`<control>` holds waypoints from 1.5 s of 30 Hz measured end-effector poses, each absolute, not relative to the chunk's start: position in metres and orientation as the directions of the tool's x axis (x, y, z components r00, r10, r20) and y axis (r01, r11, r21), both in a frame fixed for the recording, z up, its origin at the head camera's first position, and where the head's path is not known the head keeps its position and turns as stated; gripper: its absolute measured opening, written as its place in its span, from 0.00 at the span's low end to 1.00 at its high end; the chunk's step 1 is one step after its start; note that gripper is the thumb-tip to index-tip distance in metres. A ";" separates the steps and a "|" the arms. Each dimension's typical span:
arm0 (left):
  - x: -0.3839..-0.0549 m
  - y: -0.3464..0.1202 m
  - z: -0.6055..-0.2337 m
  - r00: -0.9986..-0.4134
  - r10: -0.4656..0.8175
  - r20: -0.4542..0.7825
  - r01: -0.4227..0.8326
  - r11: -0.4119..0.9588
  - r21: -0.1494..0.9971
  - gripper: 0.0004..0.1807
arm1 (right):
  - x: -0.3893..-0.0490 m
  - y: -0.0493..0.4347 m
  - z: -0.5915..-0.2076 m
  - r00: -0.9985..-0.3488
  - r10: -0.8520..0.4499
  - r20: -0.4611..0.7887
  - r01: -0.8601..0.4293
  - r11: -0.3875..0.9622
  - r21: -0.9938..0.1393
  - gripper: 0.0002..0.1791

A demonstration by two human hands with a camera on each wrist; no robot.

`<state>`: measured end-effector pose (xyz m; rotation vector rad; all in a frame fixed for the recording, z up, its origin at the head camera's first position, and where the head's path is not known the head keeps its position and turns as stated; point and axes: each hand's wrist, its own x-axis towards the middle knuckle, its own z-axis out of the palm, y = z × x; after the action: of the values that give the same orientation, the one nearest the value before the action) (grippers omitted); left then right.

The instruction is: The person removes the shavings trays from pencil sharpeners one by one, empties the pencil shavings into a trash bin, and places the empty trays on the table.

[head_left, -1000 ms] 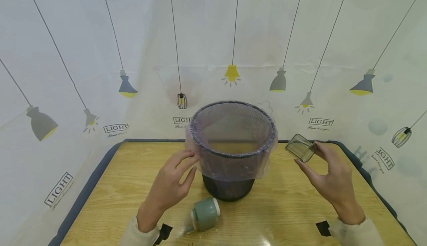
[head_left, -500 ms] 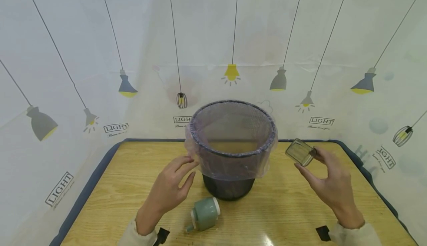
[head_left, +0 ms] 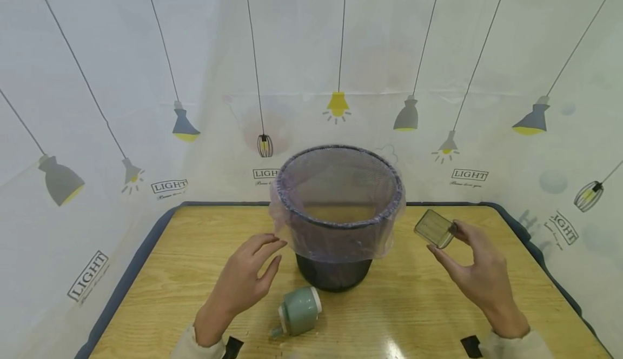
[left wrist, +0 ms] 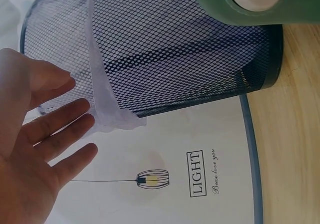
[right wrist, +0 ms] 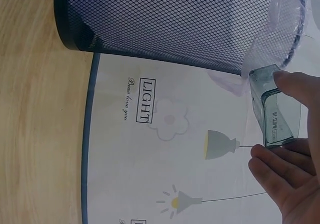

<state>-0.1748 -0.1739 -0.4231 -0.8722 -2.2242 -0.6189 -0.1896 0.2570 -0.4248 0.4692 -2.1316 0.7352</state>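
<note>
My right hand (head_left: 479, 275) pinches a see-through grey-green plastic shavings drawer (head_left: 433, 229) between thumb and fingers, to the right of the wastebasket (head_left: 336, 275). Printed letters show on the drawer's side in the right wrist view. The black mesh basket stands upright, with a thin purplish bin liner (head_left: 340, 245) folded over its rim. My left hand (head_left: 240, 275) holds nothing. Its fingers are loosely bent beside the liner's left edge. A green and white pencil sharpener (head_left: 300, 311) lies on its side in front of the basket, its small crank to the left.
The wooden table (head_left: 413, 305) has a dark blue edging (head_left: 131, 275). Behind it hangs a pale curtain (head_left: 311, 40) printed with lamps and the word LIGHT. It encloses the table at the back and on both sides.
The drawer has tilted and dropped slightly in my right hand. My left hand has drawn back a little, down and away from the liner. Basket and sharpener stay put.
</note>
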 end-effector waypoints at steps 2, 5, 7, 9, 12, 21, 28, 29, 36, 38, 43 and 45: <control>-0.174 -0.174 -0.424 -0.566 0.408 0.716 0.719 0.669 0.187 0.17 | -0.190 0.256 -0.427 -0.601 -0.084 0.795 -0.556 0.759 -0.340 0.40; -0.174 -0.175 -0.424 -0.574 0.405 0.712 0.715 0.672 0.194 0.16 | -0.189 0.254 -0.431 -0.620 -0.095 0.778 -0.549 0.762 -0.345 0.40; -0.173 -0.175 -0.425 -0.578 0.403 0.710 0.712 0.675 0.196 0.16 | -0.188 0.252 -0.433 -0.649 -0.102 0.754 -0.532 0.769 -0.354 0.39; -0.173 -0.176 -0.425 -0.580 0.402 0.708 0.708 0.678 0.196 0.16 | -0.186 0.251 -0.435 -0.677 -0.107 0.728 -0.517 0.773 -0.367 0.39; -0.173 -0.177 -0.427 -0.582 0.400 0.708 0.706 0.681 0.195 0.16 | -0.185 0.249 -0.439 -0.709 -0.111 0.696 -0.499 0.777 -0.384 0.39; -0.173 -0.179 -0.431 -0.579 0.397 0.712 0.703 0.685 0.190 0.15 | -0.183 0.248 -0.454 -0.749 -0.145 0.647 -0.495 0.771 -0.400 0.37; -0.171 -0.181 -0.437 -0.588 0.385 0.711 0.694 0.692 0.199 0.15 | -0.180 0.249 -0.461 -0.798 -0.152 0.583 -0.460 0.778 -0.428 0.36; -0.171 -0.181 -0.438 -0.592 0.384 0.709 0.691 0.694 0.202 0.15 | -0.180 0.249 -0.463 -0.802 -0.154 0.577 -0.458 0.778 -0.429 0.36; -0.169 -0.181 -0.441 -0.615 0.376 0.693 0.672 0.709 0.212 0.16 | -0.179 0.251 -0.470 -0.866 -0.169 0.470 -0.406 0.786 -0.465 0.35; -0.168 -0.181 -0.441 -0.620 0.373 0.690 0.668 0.712 0.215 0.15 | -0.179 0.251 -0.471 -0.891 -0.169 0.422 -0.378 0.792 -0.480 0.35; -0.168 -0.182 -0.444 -0.620 0.369 0.692 0.665 0.716 0.214 0.15 | -0.180 0.253 -0.476 -0.929 -0.182 0.321 -0.329 0.803 -0.497 0.36; -0.168 -0.182 -0.446 -0.621 0.369 0.692 0.664 0.716 0.213 0.15 | -0.180 0.253 -0.479 -0.942 -0.189 0.276 -0.310 0.806 -0.504 0.37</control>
<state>-0.1684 -0.1822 -0.4458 -0.7811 -2.2880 -0.6088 -0.1804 0.2530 -0.4785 0.3888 -2.7803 0.8305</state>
